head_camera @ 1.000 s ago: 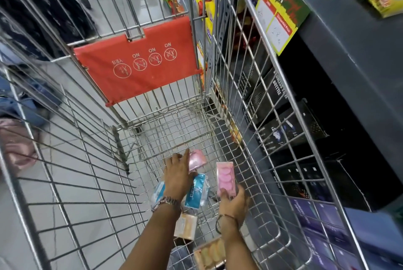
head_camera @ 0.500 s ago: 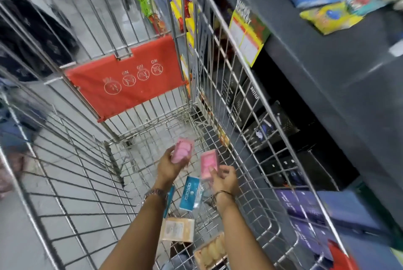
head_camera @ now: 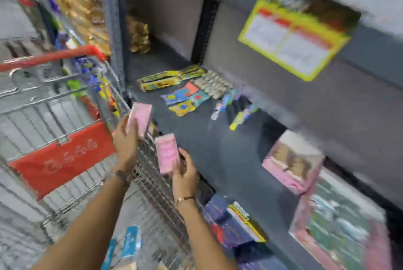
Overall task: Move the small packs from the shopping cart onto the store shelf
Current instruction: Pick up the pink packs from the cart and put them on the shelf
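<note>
My left hand (head_camera: 126,145) grips a small pink pack (head_camera: 140,119) above the right rim of the wire shopping cart (head_camera: 54,99). In my right hand (head_camera: 185,171) is a second pink pack (head_camera: 166,153), held upright at the front edge of the dark grey store shelf (head_camera: 218,156). Both packs are lifted out of the cart and are in the air, not touching the shelf. Blue packs (head_camera: 130,241) still lie on the cart floor near the bottom edge. The picture is blurred by motion.
Flat colourful packets (head_camera: 185,97) and small pens (head_camera: 235,108) lie at the back of the shelf. Pink boxes (head_camera: 292,165) stand at its right. A yellow price sign (head_camera: 292,38) hangs from the shelf above. Boxes (head_camera: 239,224) fill the shelf below. A red seat flap (head_camera: 61,158) hangs in the cart.
Both hands rose out of the cart with a pink pack each and swung right toward the shelf. The view turned up and right from the cart floor to the shelf.
</note>
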Demonstrator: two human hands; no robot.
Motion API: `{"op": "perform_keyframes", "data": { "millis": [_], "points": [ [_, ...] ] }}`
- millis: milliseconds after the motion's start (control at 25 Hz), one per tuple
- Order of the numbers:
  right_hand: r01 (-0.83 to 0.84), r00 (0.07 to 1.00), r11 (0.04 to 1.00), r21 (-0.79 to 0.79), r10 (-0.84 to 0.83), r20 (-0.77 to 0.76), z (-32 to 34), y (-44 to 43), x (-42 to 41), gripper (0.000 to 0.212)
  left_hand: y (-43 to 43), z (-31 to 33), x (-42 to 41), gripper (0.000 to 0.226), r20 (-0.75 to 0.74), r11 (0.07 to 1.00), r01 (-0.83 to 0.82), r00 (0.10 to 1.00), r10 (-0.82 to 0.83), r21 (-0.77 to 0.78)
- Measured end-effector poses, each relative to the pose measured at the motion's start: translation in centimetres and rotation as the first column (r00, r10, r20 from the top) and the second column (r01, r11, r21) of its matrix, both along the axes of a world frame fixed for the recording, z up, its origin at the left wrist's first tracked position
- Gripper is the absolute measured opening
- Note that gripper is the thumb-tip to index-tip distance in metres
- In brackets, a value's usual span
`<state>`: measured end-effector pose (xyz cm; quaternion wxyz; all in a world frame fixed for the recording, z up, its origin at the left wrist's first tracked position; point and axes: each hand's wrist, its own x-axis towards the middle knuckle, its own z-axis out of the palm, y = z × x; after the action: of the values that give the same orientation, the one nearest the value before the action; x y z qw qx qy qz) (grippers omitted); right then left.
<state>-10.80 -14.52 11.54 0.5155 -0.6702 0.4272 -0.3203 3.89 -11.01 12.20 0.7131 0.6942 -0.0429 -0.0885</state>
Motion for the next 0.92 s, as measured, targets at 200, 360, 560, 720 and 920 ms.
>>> {"op": "perform_keyframes", "data": {
  "millis": [200, 360, 560, 720, 920],
  "points": [
    [0.399, 0.908, 0.908, -0.131, -0.371, 0.195, 10.5, -8.3, -6.2, 0.034, -9.6, 9.9, -8.2, 0.025, 0.123, 0.956, 0.273, 0.958, -0.259, -0.11],
    [0.64, 0.754, 0.744, -0.192, -0.656, -0.029, 12.1, -13.8, -13.7, 0.036, -15.7, 10.1, -16.6, 0.034, 0.017, 0.746, 0.665, 0.746, -0.665, -0.027],
    [0.746, 0.644, 0.666, -0.004, -0.724, -0.247, 8.7, -15.8, -20.1, 0.031, -18.2, 6.7, -24.0, 0.045, -0.055, 0.595, 0.8, 0.599, -0.799, 0.071],
    [0.7, 0.666, 0.707, -0.105, -0.698, -0.262, 7.4, -16.1, -20.2, 0.027, -19.2, 5.0, -25.4, 0.041, 0.102, 0.561, 0.769, 0.559, -0.823, 0.307],
    [0.452, 0.695, 0.848, -0.278, -0.53, -0.486, 6.1, -16.4, -19.4, 0.038, -20.4, 5.7, -25.2, 0.041, 0.204, 0.352, 0.506, 0.325, -0.923, 0.787]
  ]
}}
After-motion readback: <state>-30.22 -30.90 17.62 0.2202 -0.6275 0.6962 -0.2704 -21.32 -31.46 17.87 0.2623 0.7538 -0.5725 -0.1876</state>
